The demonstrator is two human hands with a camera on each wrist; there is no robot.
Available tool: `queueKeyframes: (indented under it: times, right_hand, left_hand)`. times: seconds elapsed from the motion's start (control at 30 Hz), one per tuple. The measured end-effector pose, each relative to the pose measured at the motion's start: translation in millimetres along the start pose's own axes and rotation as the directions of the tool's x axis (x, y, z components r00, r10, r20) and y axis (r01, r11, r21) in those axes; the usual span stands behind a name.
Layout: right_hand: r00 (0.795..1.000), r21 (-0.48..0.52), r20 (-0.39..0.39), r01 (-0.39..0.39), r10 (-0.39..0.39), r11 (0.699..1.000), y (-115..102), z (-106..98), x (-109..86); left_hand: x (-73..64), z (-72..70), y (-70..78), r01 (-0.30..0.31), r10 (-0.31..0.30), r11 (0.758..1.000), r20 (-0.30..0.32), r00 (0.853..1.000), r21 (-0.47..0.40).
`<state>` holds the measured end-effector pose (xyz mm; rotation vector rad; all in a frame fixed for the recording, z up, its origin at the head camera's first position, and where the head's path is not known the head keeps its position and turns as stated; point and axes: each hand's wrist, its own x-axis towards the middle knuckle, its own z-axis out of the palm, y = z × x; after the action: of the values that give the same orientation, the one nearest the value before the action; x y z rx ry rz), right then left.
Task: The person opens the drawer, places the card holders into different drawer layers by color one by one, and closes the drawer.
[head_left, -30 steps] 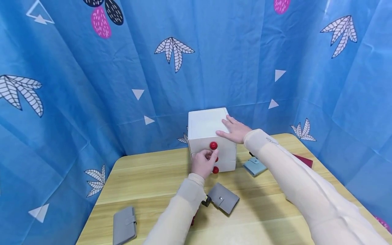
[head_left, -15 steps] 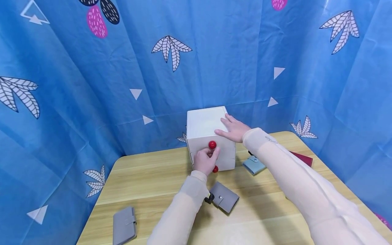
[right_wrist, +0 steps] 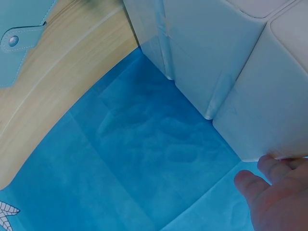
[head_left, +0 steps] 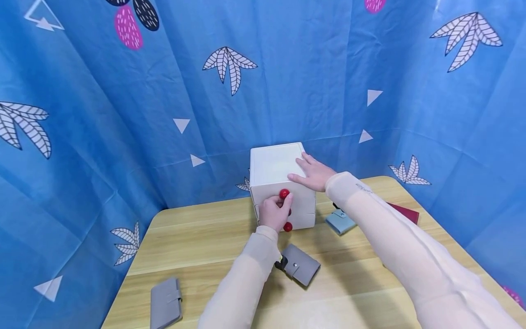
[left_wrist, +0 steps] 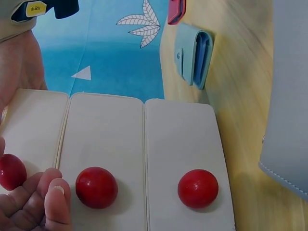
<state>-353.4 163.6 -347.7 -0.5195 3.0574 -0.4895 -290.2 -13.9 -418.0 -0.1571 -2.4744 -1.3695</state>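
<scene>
A small white chest of drawers point(head_left: 274, 163) stands at the back of the table, its three red knobs in a column and its drawers closed. At its front, my left hand point(head_left: 274, 214) has its thumb and curled fingers at either side of the top knob point(head_left: 284, 193). The left wrist view shows fingers point(left_wrist: 57, 197) right at that knob, beside the middle knob point(left_wrist: 96, 187); the bottom knob point(left_wrist: 198, 188) is untouched. My right hand point(head_left: 313, 173) rests with spread fingers on the chest's top right edge.
A grey wallet point(head_left: 301, 266) lies before the chest, a grey notebook-like case point(head_left: 166, 303) at front left. To the right are a light blue wallet point(head_left: 340, 222) and a dark red item point(head_left: 404, 213), partly behind my right sleeve. A blue curtain point(head_left: 287, 77) surrounds the table.
My left hand has shifted slightly up and right, from around the middle knob to the top one. The right hand has stayed on the chest.
</scene>
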Motion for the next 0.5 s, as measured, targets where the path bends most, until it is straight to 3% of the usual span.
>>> queueKeyframes:
  times: [0.5]
  right_hand:
    - [1.0,0.014,0.008,0.008,-0.008,1.0,3.0,-0.7,2.1]
  left_hand:
    - [5.1,2.5,0.7,-0.029,0.03,0.999,-0.022,0.999,0.027]
